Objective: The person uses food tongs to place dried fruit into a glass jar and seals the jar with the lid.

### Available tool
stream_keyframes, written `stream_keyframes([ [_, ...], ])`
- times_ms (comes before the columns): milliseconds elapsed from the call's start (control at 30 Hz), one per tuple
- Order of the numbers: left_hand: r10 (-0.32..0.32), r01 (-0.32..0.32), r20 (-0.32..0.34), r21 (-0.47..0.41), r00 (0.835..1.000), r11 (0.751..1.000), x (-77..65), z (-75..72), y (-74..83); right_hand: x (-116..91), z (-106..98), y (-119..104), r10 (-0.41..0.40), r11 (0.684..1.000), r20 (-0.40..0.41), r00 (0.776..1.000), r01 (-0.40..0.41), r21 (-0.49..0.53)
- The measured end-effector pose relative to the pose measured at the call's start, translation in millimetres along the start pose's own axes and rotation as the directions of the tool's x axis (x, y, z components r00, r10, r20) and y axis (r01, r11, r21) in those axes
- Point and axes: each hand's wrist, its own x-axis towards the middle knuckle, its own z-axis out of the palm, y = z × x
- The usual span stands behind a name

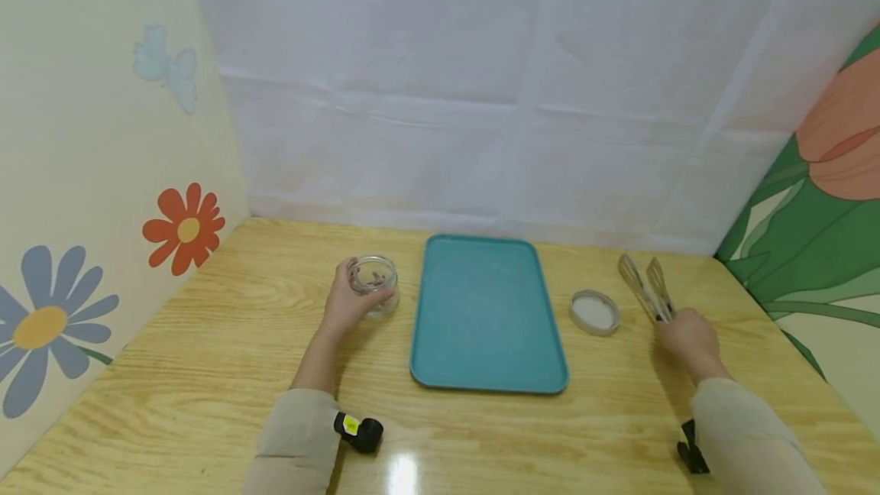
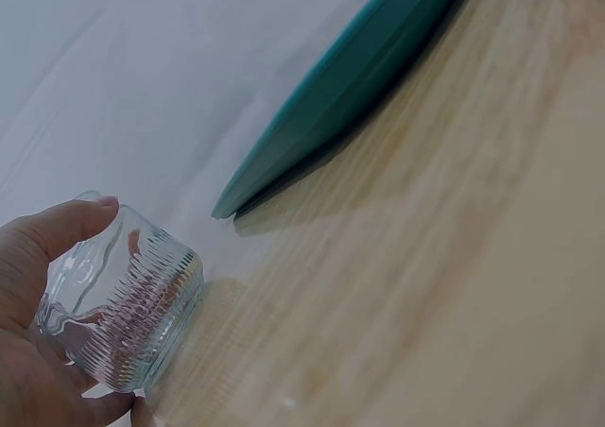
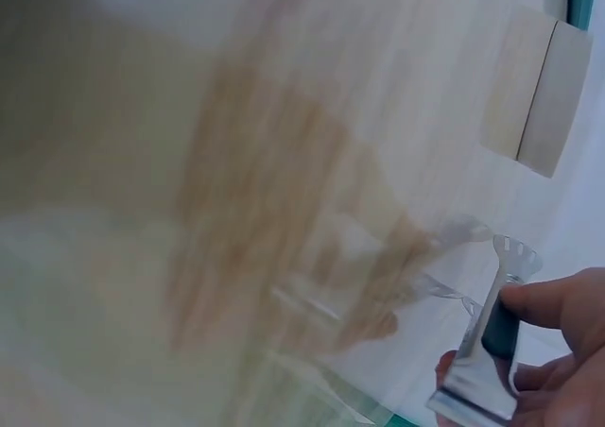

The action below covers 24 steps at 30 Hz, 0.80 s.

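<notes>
My left hand (image 1: 346, 305) grips a clear glass jar (image 1: 386, 281) standing on the table, left of the tray. Its thumb is on the near side and its fingers go round the far side. In the left wrist view the ribbed jar (image 2: 137, 304) holds small reddish-brown pieces, too blurred to name. At the right, my right hand (image 1: 690, 338) holds metal tongs (image 1: 663, 295) by the handle, their two spread ends directed away from me. The right wrist view shows my thumb on the dark grip of the tongs (image 3: 501, 331).
A blue-green rectangular tray (image 1: 488, 319) lies mid-table between the hands. Between tray and tongs rests a round lid (image 1: 595, 312) with a pale centre. A white cloth (image 1: 440, 98) hangs behind the wooden table (image 1: 206, 373); painted panels stand at both sides.
</notes>
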Motion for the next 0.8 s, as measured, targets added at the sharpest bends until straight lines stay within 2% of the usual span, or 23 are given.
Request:
stream_keyframes([
  [267, 0.004, -0.004, -0.009, 0.017, 1.000, 1.000, 0.5, -0.2, 1.0, -0.1, 2.1, 3.0, 0.025, 1.000, 0.030, 0.999, -0.025, -0.001],
  [500, 0.002, -0.002, -0.004, 0.014, 1.000, 1.000, 0.5, -0.4, 0.6, 7.2, 5.8, 8.3, 0.035, 0.999, 0.015, 0.999, -0.035, -0.016],
  [800, -0.001, 0.001, -0.005, 0.009, 1.000, 1.000, 0.3, -0.7, 1.3, -0.9, 0.8, 2.1, 0.025, 0.999, 0.028, 0.999, -0.024, -0.033],
])
